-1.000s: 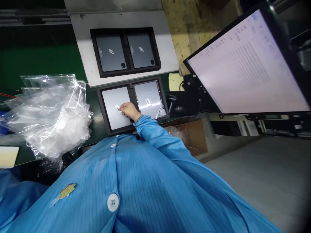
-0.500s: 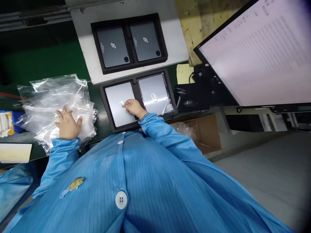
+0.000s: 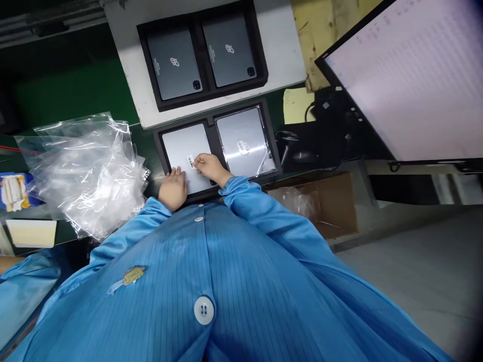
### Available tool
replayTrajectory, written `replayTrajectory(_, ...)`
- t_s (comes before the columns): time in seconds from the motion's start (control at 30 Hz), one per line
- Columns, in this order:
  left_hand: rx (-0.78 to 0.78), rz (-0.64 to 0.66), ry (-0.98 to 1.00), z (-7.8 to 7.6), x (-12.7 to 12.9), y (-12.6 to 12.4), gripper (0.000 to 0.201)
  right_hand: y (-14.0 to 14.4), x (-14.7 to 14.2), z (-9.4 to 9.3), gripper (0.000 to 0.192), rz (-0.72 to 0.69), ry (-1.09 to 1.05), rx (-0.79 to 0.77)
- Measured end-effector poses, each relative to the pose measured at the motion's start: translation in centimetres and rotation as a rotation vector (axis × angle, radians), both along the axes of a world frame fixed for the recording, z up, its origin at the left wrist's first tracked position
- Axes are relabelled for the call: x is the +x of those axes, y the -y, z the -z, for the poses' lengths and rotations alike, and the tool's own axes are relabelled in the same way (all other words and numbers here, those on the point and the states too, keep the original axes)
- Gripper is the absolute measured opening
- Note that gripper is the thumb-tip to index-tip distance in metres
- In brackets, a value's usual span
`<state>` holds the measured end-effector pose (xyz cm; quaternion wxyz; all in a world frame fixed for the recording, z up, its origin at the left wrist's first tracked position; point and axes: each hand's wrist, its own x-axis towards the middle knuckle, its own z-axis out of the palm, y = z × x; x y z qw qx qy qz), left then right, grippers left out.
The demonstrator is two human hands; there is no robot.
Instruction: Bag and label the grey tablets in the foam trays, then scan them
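1. Head view: the right hand [image 3: 209, 167] rests on the silver tablet [image 3: 184, 151] in the left bay of the near black tray [image 3: 211, 123], fingers curled, fingertips pressed beside a small white barcode label [image 3: 190, 161] on the tablet's back; whether it pinches the label cannot be told.
2. The left hand [image 3: 173, 187] lies open and flat on the lower left corner of the same tablet, touching the tray's near rim and gripping nothing.
3. The right bay holds a second silver tablet [image 3: 243, 142] in shiny film, carrying its own label [image 3: 243, 147].
4. Just beyond, a white board [image 3: 279, 55] carries a far black tray [image 3: 204, 55] with two dark grey tablets [image 3: 173, 63] side by side, camera lenses toward the near edge.
5. A heap of clear plastic bags [image 3: 86, 171] crowds the green table [image 3: 75, 90] to the left, near the left hand but apart from the tray.
6. To the right, a tilted monitor [image 3: 411, 75] overhangs a dark stand with cables [image 3: 317, 136], just beside the tray's right edge.
7. An open cardboard box [image 3: 320, 206] sits below the table edge on the right; grey floor [image 3: 415, 271] lies beyond.
8. The blue smock [image 3: 211, 281] covers the near table edge; free room shows mainly between bags and tray.
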<state>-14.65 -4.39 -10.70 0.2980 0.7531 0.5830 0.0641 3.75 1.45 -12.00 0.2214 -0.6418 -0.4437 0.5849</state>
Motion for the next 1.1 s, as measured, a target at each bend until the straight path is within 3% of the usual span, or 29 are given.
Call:
replayTrajectory(0.07, 0.12, -0.228, 0.316, 0.5, -1.7, -1.7, 0.048, -0.1, 0.1, 0.2, 0.019, -0.011, -0.005, 0.006)
replayTrajectory(0.17, 0.231, -0.592, 0.737, 1.2, -2.7, -4.7, 0.068, -0.2, 0.2, 0.6, 0.015, -0.02, -0.016, 0.034)
replayTrajectory(0.23, 0.256, -0.654, 0.863, 1.6, -2.1, -6.2, 0.075, -0.4, 0.2, 0.9, 0.013, -0.03, -0.011, 0.05)
replayTrajectory(0.37, 0.364, -0.501, 0.84, 2.7, -0.4, -7.3, 0.077, -0.6, 0.2, 1.3, 0.011, -0.064, 0.052, 0.078)
replayTrajectory(0.5, 0.423, -0.385, 0.73, 3.4, -0.5, -6.9, 0.077, -0.7, 0.3, 1.3, 0.009, -0.113, 0.098, 0.141)
replayTrajectory(0.9, 0.432, -0.342, 0.593, 4.1, -1.3, -7.3, 0.082, -1.0, 0.9, 0.3, 0.014, -0.277, 0.172, 0.259)
replayTrajectory(1.0, 0.436, -0.315, 0.537, 4.0, -1.5, -7.4, 0.083, -1.1, 1.0, -0.3, 0.016, -0.277, 0.118, 0.183)
replayTrajectory(1.1, 0.433, -0.28, 0.496, 3.6, -1.4, -7.6, 0.083, -1.8, 0.8, -0.8, 0.019, -0.223, 0.003, -0.026)
